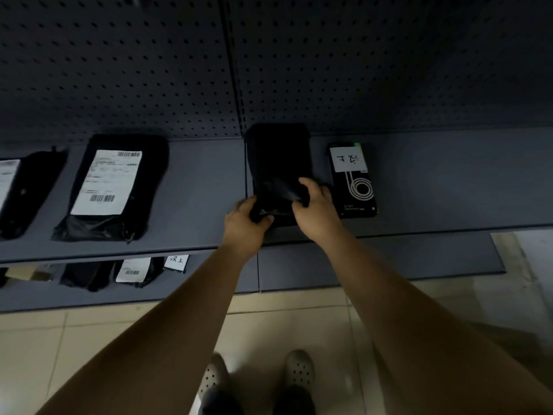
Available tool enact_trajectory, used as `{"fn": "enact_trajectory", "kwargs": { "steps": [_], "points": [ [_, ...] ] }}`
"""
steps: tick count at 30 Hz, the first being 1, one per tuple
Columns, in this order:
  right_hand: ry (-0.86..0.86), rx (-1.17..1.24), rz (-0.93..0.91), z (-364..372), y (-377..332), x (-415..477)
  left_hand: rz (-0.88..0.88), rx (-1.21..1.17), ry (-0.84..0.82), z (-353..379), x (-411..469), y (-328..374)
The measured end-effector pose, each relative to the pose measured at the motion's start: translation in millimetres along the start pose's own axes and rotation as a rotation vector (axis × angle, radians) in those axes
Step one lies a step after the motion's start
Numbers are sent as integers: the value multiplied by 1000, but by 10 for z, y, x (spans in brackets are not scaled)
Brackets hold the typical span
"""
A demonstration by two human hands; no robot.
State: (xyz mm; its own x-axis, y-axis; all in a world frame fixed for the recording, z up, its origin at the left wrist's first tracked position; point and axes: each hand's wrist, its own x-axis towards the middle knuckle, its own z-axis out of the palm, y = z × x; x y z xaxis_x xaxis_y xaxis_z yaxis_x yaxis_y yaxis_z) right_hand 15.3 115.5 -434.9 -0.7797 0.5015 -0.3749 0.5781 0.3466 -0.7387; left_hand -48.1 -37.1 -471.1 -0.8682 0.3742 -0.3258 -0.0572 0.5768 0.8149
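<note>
A black plastic parcel (278, 163) lies flat on the upper grey shelf (206, 187), its far end up against the perforated back panel (329, 70) and its near end close to the shelf's front edge; both hands are at that near end; the left hand (245, 218) grasps the near left corner, thumb curled over the crinkled plastic and fingers tucked round the edge; the right hand (314, 205) grips the near right part, fingers bent down onto the glossy folded film; just to the right of the parcel, apart from it, lies a black box (354, 187) printed with a white coiled cable and bearing a white handwritten note at its far end; the right hand's knuckles come near this box, though whether they touch it cannot be told; well to the left on the same shelf lies another black parcel with a white shipping label (107, 181), and a further labelled one (18, 190) sits at the left border; a lower shelf (374, 262) holds more labelled black parcels (131, 271); below, pale floor tiles (284, 324) and two perforated clogs (299, 368).
</note>
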Motion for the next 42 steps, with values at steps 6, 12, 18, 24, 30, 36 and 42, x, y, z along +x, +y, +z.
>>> {"fn": "enact_trajectory", "kwargs": {
  "steps": [6, 12, 18, 24, 30, 36, 42],
  "points": [
    [-131, 495, 275, 184, -227, 20, 301, 22, -1, -347, -121, 312],
    [-57, 522, 118, 78, -241, -64, 209, -6, -48, -227, -167, 191],
    [-142, 580, 82, 149, -265, -14, 208, -34, 33, -221, -49, 53],
    [113, 398, 257, -74, 111, 36, 407, 443, 31, 23, -28, 280],
    [-46, 224, 195, -228, 140, 14, 264, 152, 73, 28, 40, 339],
    [-111, 286, 246, -146, 147, 107, -57, 35, -59, -140, 129, 344],
    [-152, 325, 190, -218, 215, -37, -25, -133, 2, -143, -114, 276]
  ]
}}
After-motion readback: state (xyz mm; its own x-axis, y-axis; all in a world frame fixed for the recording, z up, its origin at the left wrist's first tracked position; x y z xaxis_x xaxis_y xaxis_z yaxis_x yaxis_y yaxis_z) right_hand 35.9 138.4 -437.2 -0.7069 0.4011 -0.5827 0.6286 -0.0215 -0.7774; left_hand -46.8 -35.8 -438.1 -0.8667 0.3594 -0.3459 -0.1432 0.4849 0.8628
